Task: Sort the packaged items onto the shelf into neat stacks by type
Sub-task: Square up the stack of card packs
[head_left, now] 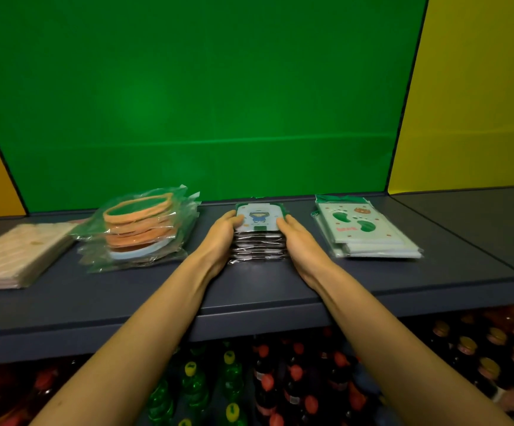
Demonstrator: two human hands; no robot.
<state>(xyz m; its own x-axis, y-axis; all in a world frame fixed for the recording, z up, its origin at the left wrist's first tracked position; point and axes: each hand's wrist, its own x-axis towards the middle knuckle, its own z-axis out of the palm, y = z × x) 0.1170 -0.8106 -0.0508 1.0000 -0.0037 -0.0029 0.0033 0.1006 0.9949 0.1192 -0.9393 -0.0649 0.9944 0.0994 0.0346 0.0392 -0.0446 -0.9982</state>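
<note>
A stack of several small wrapped packs with a cartoon figure on top (259, 219) stands mid-shelf. My left hand (220, 235) presses its left side and my right hand (300, 241) its right side, so both hands clasp the stack. Left of it lies a loose pile of bagged orange rings (140, 226). Further left sits a stack of pale striped flat packs (16, 253). To the right rests a stack of white packs with green footprints (366, 232).
The grey shelf (249, 290) has a green back panel (203, 103) and yellow side panels. Below the shelf edge stand rows of bottles (280, 379) with red, yellow and gold caps. Bare shelf runs on at the far right.
</note>
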